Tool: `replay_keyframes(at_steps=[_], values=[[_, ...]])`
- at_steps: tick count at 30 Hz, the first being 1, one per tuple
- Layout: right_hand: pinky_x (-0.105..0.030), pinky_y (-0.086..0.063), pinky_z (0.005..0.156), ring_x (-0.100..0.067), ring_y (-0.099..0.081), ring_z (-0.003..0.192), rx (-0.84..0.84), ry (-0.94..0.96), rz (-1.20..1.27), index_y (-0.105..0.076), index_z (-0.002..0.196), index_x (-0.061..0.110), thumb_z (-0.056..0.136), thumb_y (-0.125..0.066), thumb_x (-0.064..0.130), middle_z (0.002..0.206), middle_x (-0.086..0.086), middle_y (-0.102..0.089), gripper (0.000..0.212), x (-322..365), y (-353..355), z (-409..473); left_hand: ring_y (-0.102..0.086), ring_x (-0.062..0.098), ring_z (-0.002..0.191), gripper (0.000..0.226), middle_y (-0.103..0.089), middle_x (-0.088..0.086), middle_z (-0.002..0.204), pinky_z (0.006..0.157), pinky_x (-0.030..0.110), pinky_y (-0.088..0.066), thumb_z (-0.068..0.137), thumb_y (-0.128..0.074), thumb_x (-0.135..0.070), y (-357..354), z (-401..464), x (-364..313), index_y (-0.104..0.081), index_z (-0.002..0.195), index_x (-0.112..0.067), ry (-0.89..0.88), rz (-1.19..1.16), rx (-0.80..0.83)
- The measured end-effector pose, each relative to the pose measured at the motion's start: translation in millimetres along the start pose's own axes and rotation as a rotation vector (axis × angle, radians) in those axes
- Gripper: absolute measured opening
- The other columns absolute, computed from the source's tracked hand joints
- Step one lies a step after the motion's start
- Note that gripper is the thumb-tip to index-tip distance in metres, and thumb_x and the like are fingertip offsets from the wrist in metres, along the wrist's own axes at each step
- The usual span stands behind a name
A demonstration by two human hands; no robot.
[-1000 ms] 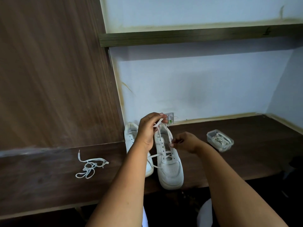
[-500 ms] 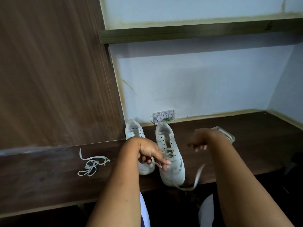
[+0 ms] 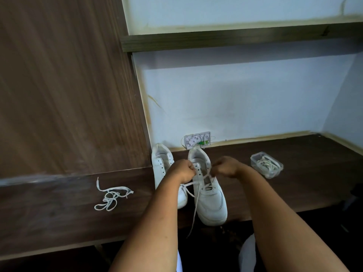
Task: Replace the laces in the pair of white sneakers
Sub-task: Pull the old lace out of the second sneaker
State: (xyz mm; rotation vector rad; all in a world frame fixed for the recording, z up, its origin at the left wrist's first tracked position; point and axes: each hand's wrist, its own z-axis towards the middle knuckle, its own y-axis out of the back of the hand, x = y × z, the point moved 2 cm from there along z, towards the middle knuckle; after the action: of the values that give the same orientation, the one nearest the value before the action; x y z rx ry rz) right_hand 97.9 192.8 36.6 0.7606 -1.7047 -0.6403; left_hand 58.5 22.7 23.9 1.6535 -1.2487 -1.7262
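Note:
Two white sneakers stand toe-toward-me on the dark wooden desk (image 3: pixel 59 216). The right sneaker (image 3: pixel 211 199) carries a white lace (image 3: pixel 196 205) threaded through its lower eyelets, one end hanging over the desk's front edge. My left hand (image 3: pixel 181 170) pinches the lace at the shoe's left eyelet row. My right hand (image 3: pixel 225 166) pinches the lace at the right eyelet row. The left sneaker (image 3: pixel 162 163) has bare eyelets and is partly hidden by my left forearm.
A loose white lace (image 3: pixel 111 197) lies tangled on the desk to the left. A clear plastic tub (image 3: pixel 266 164) holding laces sits at the right. A small white card (image 3: pixel 197 140) leans on the wall behind the shoes. A wooden panel rises at the left.
Both hands came back up to the right sneaker's upper eyelets and took hold of the lace; half a second ago the left hand was near the toe and the right hand was out to the side.

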Motion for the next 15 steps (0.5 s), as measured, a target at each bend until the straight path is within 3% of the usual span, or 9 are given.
replay_keyframes(at_steps=[2, 4, 6, 9, 11, 13, 15], values=[[-0.026, -0.037, 0.057, -0.016, -0.047, 0.062, -0.125, 0.005, 0.300, -0.063, 0.066, 0.011, 0.084, -0.059, 0.016, 0.071, -0.007, -0.057, 0.020, -9, 14, -4, -0.062, 0.022, 0.088, 0.019, -0.064, 0.005, 0.090, 0.068, 0.028, -0.040, 0.093, -0.053, -0.029, -5, 2, 1, -0.063, 0.084, -0.016, 0.010, 0.038, 0.061], [-0.027, -0.032, 0.055, -0.016, -0.040, 0.056, -0.200, -0.028, 0.805, -0.052, 0.063, 0.013, 0.086, -0.053, 0.013, 0.064, -0.005, -0.047, 0.023, -17, 25, -9, -0.063, 0.027, 0.099, 0.033, -0.067, 0.010, 0.102, 0.071, 0.029, -0.041, 0.096, -0.048, -0.037, -10, 4, 1, -0.066, 0.100, -0.010, 0.046, 0.028, 0.092], [-0.029, -0.033, 0.057, -0.015, -0.041, 0.060, -0.219, 0.025, 0.940, -0.055, 0.067, 0.013, 0.089, -0.053, 0.019, 0.065, -0.002, -0.053, 0.023, -22, 31, -12, -0.065, 0.025, 0.097, 0.047, -0.070, 0.007, 0.101, 0.077, 0.030, -0.045, 0.096, -0.044, -0.049, -14, 3, -1, -0.067, 0.104, -0.009, 0.103, 0.007, 0.084], [-0.026, -0.038, 0.064, -0.010, -0.049, 0.072, -0.148, 0.119, 0.539, -0.071, 0.085, 0.015, 0.086, -0.068, 0.029, 0.083, 0.003, -0.066, 0.014, -15, 24, -14, -0.069, 0.021, 0.084, 0.046, -0.073, 0.005, 0.079, 0.077, 0.028, -0.051, 0.098, -0.043, -0.041, -19, 3, -8, -0.071, 0.096, -0.005, 0.127, -0.015, 0.188], [-0.025, -0.044, 0.071, -0.008, -0.058, 0.084, 0.029, 0.163, 0.204, -0.073, 0.094, 0.019, 0.081, -0.075, 0.029, 0.094, 0.004, -0.070, 0.017, -7, 8, -9, -0.066, 0.015, 0.072, 0.034, -0.075, 0.011, 0.087, 0.067, 0.025, -0.047, 0.098, -0.043, -0.021, -20, -2, -13, -0.070, 0.100, -0.001, 0.111, 0.053, 0.320], [-0.025, -0.047, 0.080, -0.008, -0.062, 0.088, 0.192, 0.145, -0.126, -0.075, 0.090, 0.021, 0.074, -0.081, 0.032, 0.090, 0.008, -0.070, 0.020, -3, -8, -6, -0.063, 0.017, 0.078, 0.029, -0.072, 0.013, 0.104, 0.073, 0.029, -0.050, 0.094, -0.045, -0.016, -17, -3, -15, -0.068, 0.107, -0.002, 0.073, 0.154, 0.356], [-0.025, -0.046, 0.081, -0.008, -0.060, 0.086, 0.270, 0.065, -0.297, -0.070, 0.073, 0.025, 0.072, -0.081, 0.038, 0.081, 0.012, -0.065, 0.017, 5, -11, -12, -0.061, 0.021, 0.082, 0.030, -0.068, 0.012, 0.102, 0.077, 0.032, -0.050, 0.095, -0.047, -0.025, -14, -4, -14, -0.066, 0.104, -0.004, 0.040, 0.214, 0.323]])
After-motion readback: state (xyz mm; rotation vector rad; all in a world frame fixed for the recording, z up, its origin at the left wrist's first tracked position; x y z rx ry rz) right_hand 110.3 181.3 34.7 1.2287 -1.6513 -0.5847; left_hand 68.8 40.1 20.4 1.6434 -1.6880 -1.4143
